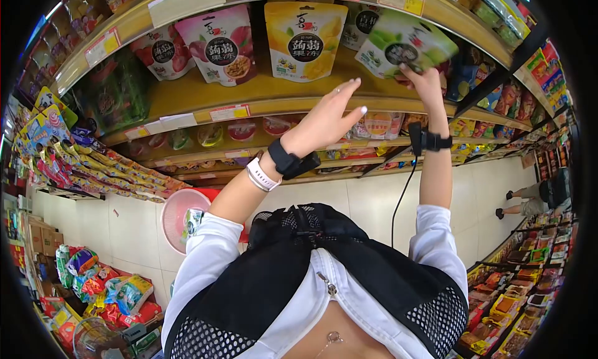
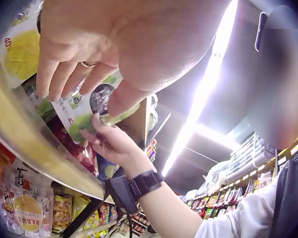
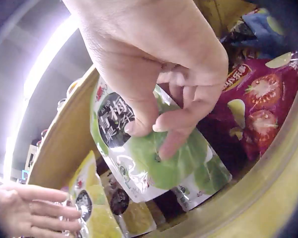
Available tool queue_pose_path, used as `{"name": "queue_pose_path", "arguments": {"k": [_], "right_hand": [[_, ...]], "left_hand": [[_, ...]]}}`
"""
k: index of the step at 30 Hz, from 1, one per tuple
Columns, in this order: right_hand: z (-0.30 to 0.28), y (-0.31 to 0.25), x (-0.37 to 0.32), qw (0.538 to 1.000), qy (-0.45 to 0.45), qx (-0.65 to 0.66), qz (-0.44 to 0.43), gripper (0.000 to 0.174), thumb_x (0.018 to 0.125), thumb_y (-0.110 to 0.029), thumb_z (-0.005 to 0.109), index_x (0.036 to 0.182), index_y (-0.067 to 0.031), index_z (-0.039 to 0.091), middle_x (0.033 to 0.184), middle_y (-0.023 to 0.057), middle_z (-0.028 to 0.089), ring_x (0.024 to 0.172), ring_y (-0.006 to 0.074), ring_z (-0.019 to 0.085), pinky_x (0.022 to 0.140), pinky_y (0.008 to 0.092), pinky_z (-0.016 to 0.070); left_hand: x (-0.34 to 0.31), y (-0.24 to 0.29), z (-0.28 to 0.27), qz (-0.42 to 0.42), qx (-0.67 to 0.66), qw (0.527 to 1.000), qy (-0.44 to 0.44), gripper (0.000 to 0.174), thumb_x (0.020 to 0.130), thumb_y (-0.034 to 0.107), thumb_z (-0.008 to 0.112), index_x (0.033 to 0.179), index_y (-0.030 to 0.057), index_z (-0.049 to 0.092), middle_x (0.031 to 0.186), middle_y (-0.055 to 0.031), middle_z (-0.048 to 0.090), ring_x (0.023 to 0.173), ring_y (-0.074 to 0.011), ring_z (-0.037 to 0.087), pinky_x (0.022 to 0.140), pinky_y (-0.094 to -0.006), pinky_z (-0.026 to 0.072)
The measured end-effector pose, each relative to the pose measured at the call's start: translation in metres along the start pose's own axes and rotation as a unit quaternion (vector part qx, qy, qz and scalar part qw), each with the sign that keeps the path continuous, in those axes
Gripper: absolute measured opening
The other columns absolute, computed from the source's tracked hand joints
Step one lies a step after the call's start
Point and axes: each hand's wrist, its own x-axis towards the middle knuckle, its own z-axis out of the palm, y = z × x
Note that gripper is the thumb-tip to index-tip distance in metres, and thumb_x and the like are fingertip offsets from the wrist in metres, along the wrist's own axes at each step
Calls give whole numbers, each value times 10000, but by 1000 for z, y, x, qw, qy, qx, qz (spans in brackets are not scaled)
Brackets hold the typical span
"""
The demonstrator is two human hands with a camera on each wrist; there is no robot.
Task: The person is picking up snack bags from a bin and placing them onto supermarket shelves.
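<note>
My right hand (image 1: 425, 85) pinches a green and white pouch (image 1: 408, 44) by its lower part, and the pouch tilts above the shelf. In the right wrist view, thumb and fingers of the right hand (image 3: 159, 74) grip the front of the green pouch (image 3: 134, 144), with another green pouch (image 3: 208, 176) behind it. My left hand (image 1: 324, 119) is held in front of the shelf edge, fingers extended, holding nothing. A yellow pouch (image 1: 304, 42) stands upright on the shelf, left of the green one. Further left stand a pink pouch (image 1: 218, 45) and a red pouch (image 1: 162, 53).
The shelf's front edge (image 1: 274, 106) carries price tags. Lower shelves hold cups and packets. A pink basket (image 1: 180, 219) with a pack inside is on the floor at the left, near heaped bags (image 1: 103, 278). A dark pole (image 1: 492, 85) divides the shelves at the right. Someone's legs (image 1: 520, 200) show far right.
</note>
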Motion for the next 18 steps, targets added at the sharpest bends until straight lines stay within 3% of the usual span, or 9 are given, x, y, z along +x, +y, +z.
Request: {"name": "queue_pose_path", "arguments": {"k": [3, 5, 7, 8, 10, 12, 14, 16, 18], "right_hand": [[2, 27, 34, 995, -65, -45, 67, 244, 790, -167, 638, 930, 23, 576, 726, 82, 633, 583, 122, 615, 404, 199, 394], [7, 30, 48, 976, -95, -69, 185, 253, 804, -156, 625, 1009, -29, 548, 849, 46, 625, 664, 131, 633, 477, 213, 451], [6, 50, 63, 985, -97, -46, 137, 266, 803, -146, 625, 1025, -26, 538, 878, 57, 616, 659, 141, 629, 502, 224, 470], [4, 61, 71, 991, -93, -24, 90, 280, 802, -136, 624, 1040, -23, 528, 907, 68, 606, 654, 150, 625, 526, 236, 489], [6, 71, 78, 992, -95, 26, 76, 314, 783, -155, 642, 1022, 5, 516, 872, 107, 601, 657, 191, 636, 513, 264, 508], [8, 74, 82, 992, -94, 67, 55, 320, 780, -129, 637, 1033, 14, 502, 885, 104, 590, 661, 200, 637, 553, 270, 512], [8, 80, 83, 992, -104, 38, 63, 366, 765, -109, 647, 1064, 16, 478, 908, 114, 586, 720, 191, 629, 595, 258, 508], [5, 100, 84, 990, -100, 82, 57, 436, 743, -117, 672, 1092, 19, 451, 941, 125, 578, 802, 182, 608, 624, 263, 500], [-5, 119, 73, 994, -74, 37, 69, 486, 719, -107, 693, 1113, 17, 437, 976, 126, 568, 873, 188, 574, 691, 279, 493]], "left_hand": [[-15, -8, -3, -27, 24, 998, -56, 439, 841, 227, 532, 1208, 5, 437, 1269, -209, 415, 1157, -322, 425, 954, -351, 341], [-30, -10, -17, -63, 2, 997, -50, 410, 840, 220, 534, 1186, 10, 463, 1253, -199, 437, 1118, -309, 458, 922, -341, 367], [-46, -15, -29, -103, 2, 995, -12, 336, 838, 200, 541, 1117, 15, 528, 1190, -171, 506, 986, -247, 548, 827, -300, 423], [-54, -15, -37, -146, -18, 989, 5, 316, 837, 176, 547, 1108, 13, 536, 1136, -152, 547, 954, -196, 561, 815, -276, 426], [-72, -20, -49, -173, -24, 984, 30, 289, 848, 146, 532, 1101, 5, 538, 1088, -128, 577, 946, -159, 561, 814, -262, 423], [-98, -33, -55, -165, -55, 980, 96, 283, 835, 144, 540, 1067, -18, 544, 1003, -161, 605, 895, -238, 590, 783, -284, 440], [-127, -33, -66, -238, -97, 960, 111, 229, 858, 114, 515, 1028, -35, 552, 955, -118, 618, 902, -162, 583, 792, -268, 438], [-165, -48, -71, -306, -125, 932, 150, 215, 858, 115, 520, 1011, -30, 563, 917, -98, 626, 875, -140, 581, 780, -256, 436], [-216, -66, -73, -350, -125, 908, 196, 200, 859, 118, 522, 989, -26, 573, 882, -76, 631, 845, -117, 578, 759, -247, 440]]}}
